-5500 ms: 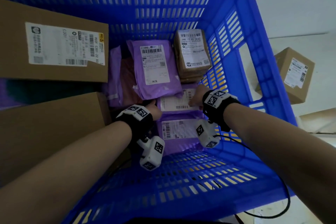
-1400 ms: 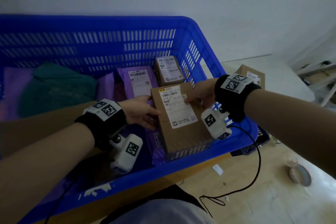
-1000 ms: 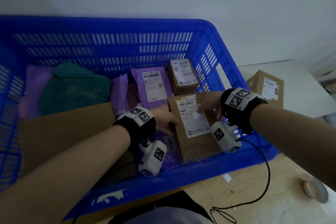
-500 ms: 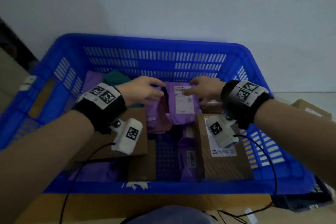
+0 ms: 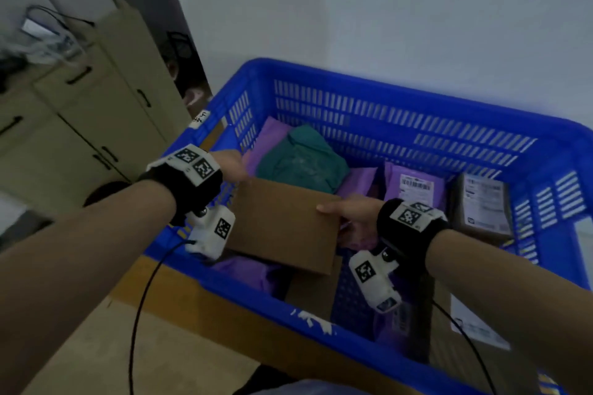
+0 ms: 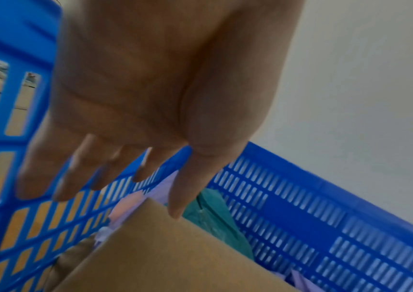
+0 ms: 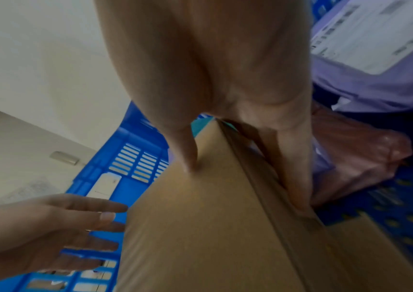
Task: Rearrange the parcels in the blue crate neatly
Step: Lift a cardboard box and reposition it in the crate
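Right hand (image 5: pixel 351 213): thumb on top, fingers under the right edge of the box (image 5: pixel 282 224), clamped and holding it tilted above the purple bags (image 5: pixel 247 269) in the crate (image 5: pixel 401 106). Left hand (image 6: pixel 150 98): fingers spread and straight, gripping nothing, just beside the box's left far corner. Advice: bring the left hand onto that corner before moving the box, keep it level, and set it square against the crate wall, clear of the green bag (image 5: pixel 301 160).
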`<state>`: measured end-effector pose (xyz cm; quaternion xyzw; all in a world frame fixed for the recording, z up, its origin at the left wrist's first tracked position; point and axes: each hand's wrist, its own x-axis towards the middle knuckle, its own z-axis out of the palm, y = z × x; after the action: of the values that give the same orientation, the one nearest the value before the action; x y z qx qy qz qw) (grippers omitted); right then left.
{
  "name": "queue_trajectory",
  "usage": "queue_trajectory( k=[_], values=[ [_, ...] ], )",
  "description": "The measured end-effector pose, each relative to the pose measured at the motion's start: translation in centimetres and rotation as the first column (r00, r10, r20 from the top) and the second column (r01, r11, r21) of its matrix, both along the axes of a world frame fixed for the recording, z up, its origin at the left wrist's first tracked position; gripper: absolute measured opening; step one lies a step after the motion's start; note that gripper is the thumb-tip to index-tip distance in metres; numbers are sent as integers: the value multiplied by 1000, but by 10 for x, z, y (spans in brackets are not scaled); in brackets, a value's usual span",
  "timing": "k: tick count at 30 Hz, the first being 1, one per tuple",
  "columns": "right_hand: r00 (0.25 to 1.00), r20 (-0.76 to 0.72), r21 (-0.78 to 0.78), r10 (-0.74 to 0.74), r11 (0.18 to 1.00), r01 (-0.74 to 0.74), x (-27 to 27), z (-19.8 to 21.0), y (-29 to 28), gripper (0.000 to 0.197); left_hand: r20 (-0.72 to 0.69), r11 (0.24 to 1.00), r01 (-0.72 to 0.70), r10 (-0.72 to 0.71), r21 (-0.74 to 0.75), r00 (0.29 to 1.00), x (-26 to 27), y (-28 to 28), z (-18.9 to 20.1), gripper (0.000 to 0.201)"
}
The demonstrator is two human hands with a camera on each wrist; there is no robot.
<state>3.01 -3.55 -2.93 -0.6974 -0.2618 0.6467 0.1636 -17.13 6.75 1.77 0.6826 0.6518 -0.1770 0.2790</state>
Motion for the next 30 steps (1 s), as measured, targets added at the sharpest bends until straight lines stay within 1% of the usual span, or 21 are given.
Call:
queue_trajectory(
  k=[1,3,6,9,10,12,13,14,17,19,21,22,23,24,25,28,30],
  values=[
    [1000,-19,-20,-11,1000,11,-1,-4,1,66,-2,1000,-24,24,-6,1000,-1,-1,-2,23],
    [998,-51,-53,-32,998,30,-3,-4,0,64,23,994,-86,88,-73,996,-2,-2,-8,23],
    [994,-97,-60,-59,997,54,-2,-7,1,62,87,955,-223,243,-195,966,-3,-8,-20,42],
    [990,-113,-61,-82,995,76,0,-8,1,68,195,918,-332,374,-216,907,-3,-9,-29,49],
    [988,-120,-63,-93,994,86,1,-8,1,71,226,899,-352,411,-260,883,-2,-10,-28,51],
    [981,-143,-77,-130,990,120,4,-7,-1,75,298,838,-390,511,-380,806,1,-11,-20,51],
    [976,-155,-80,-150,987,139,5,-5,-1,75,323,824,-394,534,-408,781,1,-11,-15,49],
    [970,-170,-74,-172,984,162,8,-4,-2,74,339,821,-391,539,-416,771,1,-10,-10,50],
    [965,-174,-28,-196,981,194,20,8,-3,68,357,861,-343,475,-374,804,-2,-5,3,64],
    [962,-181,3,-207,978,211,30,19,-1,63,385,876,-342,461,-339,799,1,-5,15,68],
    [952,-198,44,-235,968,248,41,30,2,63,427,882,-345,460,-322,779,8,-6,29,68],
    [950,-199,79,-240,962,259,46,36,3,58,460,879,-347,469,-328,754,13,-7,36,68],
    [952,-195,125,-236,957,263,51,46,3,47,496,874,-350,480,-337,723,16,-6,42,68],
    [951,-195,171,-239,947,273,56,55,3,36,531,873,-347,484,-342,696,21,-7,49,67],
    [951,-186,216,-249,933,286,61,64,2,31,563,879,-337,475,-338,676,24,-5,53,64],
    [947,-144,335,-286,887,319,74,88,-3,25,657,924,-276,382,-264,650,36,-3,64,44],
    [939,-145,404,-311,848,343,81,98,-8,21,705,929,-257,370,-266,605,46,-5,67,33]
  ],
)
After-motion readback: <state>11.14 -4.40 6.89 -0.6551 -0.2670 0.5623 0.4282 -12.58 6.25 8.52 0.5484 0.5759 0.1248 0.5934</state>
